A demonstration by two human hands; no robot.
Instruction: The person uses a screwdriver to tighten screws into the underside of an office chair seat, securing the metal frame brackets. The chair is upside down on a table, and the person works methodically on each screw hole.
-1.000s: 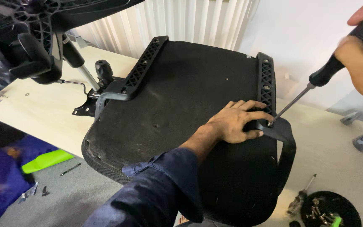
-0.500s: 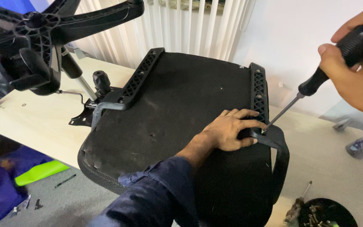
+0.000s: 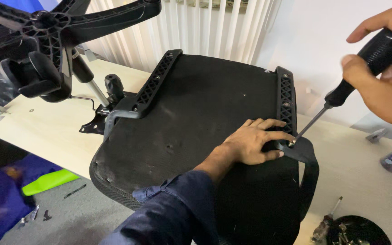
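An upturned black chair seat (image 3: pixel 196 113) lies on a light wooden table (image 3: pixel 46 131). My left hand (image 3: pixel 252 143) rests flat on the seat, fingers pressing the black armrest bracket (image 3: pixel 302 152) at its right side. My right hand (image 3: pixel 386 68) grips the black handle of a screwdriver (image 3: pixel 341 90). Its metal shaft slants down and its tip sits on a screw (image 3: pixel 291 143) in the bracket, just beside my left fingertips. A second black bracket (image 3: pixel 153 86) runs along the seat's left side.
A black wheeled chair base (image 3: pixel 46 41) with a gas cylinder hangs over the table's left end. A round black tray (image 3: pixel 364 231) with small tools and screws sits at bottom right. White blinds (image 3: pixel 196 27) hang behind. Loose parts and a green object (image 3: pixel 51 181) lie on the floor.
The view has shifted closer and to the right. My right hand has brought the screwdriver tip down onto the screw in the bracket. My left hand stays on the bracket.
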